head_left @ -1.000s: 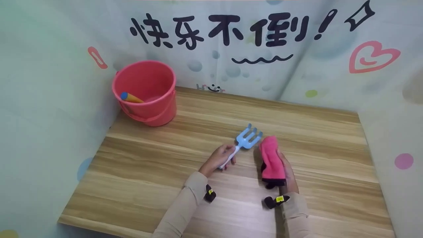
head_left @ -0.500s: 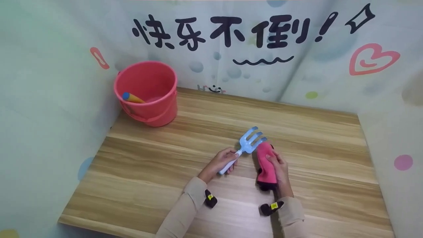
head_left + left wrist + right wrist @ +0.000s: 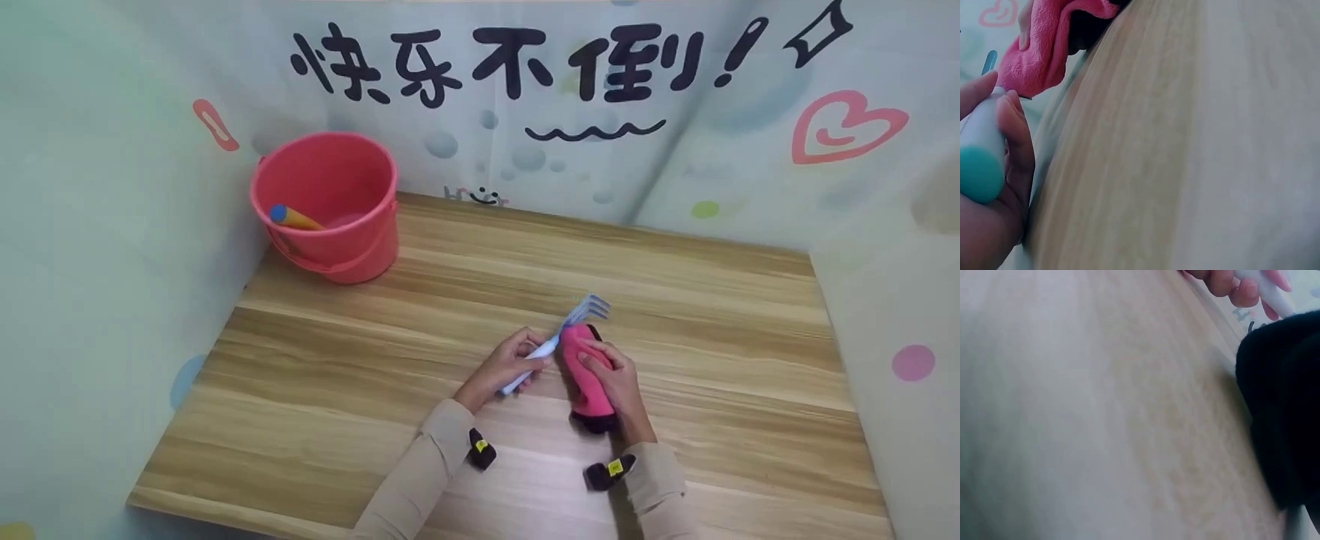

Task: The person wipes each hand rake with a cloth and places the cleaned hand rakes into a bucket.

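Observation:
My left hand (image 3: pixel 508 366) grips the pale handle of a blue hand fork (image 3: pixel 541 351), its tines pointing away to the far right. A pink, fuzzy cloth (image 3: pixel 589 394) with black parts is held in my right hand (image 3: pixel 619 379), thumb on top. The cloth's upper end lies against the fork's neck and covers part of its head. In the left wrist view, the handle's teal end (image 3: pixel 981 174) and the pink cloth (image 3: pixel 1044 50) show close together. Dark fabric (image 3: pixel 1280 399) fills the right side of the right wrist view, and the right fingers are hidden there.
A red bucket (image 3: pixel 371 251) stands at the table's back left corner, with a yellow stick-like thing (image 3: pixel 301 219) with a blue end inside. The wooden table (image 3: pixel 322 375) is bordered by printed cloth walls (image 3: pixel 525 165) at the back and sides.
My right hand has moved left with the pink cloth, bringing it onto the fork's neck. The fork has turned, so its head now shows more edge-on.

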`<state>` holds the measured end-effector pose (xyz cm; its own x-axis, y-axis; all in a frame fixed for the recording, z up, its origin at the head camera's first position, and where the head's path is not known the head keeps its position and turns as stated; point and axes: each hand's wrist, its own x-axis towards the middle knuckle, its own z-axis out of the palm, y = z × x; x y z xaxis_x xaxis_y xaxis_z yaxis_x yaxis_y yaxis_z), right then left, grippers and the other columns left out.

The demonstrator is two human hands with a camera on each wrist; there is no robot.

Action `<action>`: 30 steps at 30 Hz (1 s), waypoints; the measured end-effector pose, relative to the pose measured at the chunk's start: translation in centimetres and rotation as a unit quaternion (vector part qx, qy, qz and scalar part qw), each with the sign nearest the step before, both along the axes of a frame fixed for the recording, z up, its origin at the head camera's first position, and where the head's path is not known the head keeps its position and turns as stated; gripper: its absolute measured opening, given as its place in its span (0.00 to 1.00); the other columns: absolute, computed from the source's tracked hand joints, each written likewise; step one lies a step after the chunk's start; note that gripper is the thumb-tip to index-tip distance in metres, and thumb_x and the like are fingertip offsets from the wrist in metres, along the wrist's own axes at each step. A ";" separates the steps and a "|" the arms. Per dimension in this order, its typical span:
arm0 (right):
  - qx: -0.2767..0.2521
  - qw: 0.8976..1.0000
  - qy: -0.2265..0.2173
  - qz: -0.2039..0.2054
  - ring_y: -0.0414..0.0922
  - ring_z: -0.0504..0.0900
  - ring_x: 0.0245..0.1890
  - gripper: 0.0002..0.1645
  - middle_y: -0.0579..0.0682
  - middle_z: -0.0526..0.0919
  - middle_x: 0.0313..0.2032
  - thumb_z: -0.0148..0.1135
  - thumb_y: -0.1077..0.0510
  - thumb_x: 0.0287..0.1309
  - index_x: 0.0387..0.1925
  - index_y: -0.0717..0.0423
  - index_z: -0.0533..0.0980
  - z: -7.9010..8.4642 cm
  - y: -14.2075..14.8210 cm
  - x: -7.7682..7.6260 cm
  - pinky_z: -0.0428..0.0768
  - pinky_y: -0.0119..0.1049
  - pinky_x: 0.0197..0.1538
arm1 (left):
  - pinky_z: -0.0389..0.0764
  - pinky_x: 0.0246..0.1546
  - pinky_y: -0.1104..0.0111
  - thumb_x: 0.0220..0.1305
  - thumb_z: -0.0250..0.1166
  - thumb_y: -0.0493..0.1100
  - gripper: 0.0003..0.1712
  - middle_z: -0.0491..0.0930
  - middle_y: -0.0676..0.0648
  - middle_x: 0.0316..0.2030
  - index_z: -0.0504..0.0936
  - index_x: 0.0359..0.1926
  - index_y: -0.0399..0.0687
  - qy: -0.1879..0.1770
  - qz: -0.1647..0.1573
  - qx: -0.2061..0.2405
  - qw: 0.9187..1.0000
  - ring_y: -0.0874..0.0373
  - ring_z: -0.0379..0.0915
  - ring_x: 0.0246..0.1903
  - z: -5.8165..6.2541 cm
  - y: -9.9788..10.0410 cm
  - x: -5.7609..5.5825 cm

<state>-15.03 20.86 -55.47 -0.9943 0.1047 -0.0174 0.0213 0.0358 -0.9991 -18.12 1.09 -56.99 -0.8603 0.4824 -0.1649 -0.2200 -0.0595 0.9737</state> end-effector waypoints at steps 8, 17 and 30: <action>0.041 0.999 -0.011 0.029 0.35 0.75 0.39 0.16 0.44 0.79 0.34 0.64 0.66 0.53 0.45 0.68 0.78 1.2 -0.6 0.0 0.75 0.24 0.45 | 0.67 0.09 0.75 0.61 0.62 0.37 0.14 0.76 0.40 0.26 0.68 0.45 0.36 0.005 -0.015 -0.012 1.000 0.61 0.66 0.12 0.1 -0.3 -0.2; 0.065 0.997 -0.025 -0.031 0.30 0.77 0.38 0.16 0.48 0.84 0.37 0.67 0.62 0.52 0.43 0.65 0.80 -0.8 -0.7 -1.3 0.74 0.21 0.45 | 0.70 0.08 0.73 0.62 0.60 0.38 0.13 0.76 0.44 0.24 0.69 0.42 0.35 -0.029 -0.023 0.000 0.999 0.61 0.68 0.12 -0.1 -1.2 -0.5; 0.062 0.982 -0.037 -0.173 0.27 0.75 0.39 0.16 0.55 0.84 0.43 0.65 0.58 0.54 0.43 0.65 0.80 -1.3 -1.7 -2.2 0.71 0.19 0.45 | 0.71 0.08 0.73 0.62 0.60 0.39 0.10 0.75 0.45 0.21 0.68 0.39 0.38 -0.041 -0.027 0.032 0.998 0.62 0.68 0.11 -0.2 -1.9 -0.5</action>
<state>-17.19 19.18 -56.81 -0.8954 0.4418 -0.0549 0.1265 0.1342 -0.9829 -18.62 -0.79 -57.14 -0.8180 0.5388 -0.2016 -0.3036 -0.1067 0.9468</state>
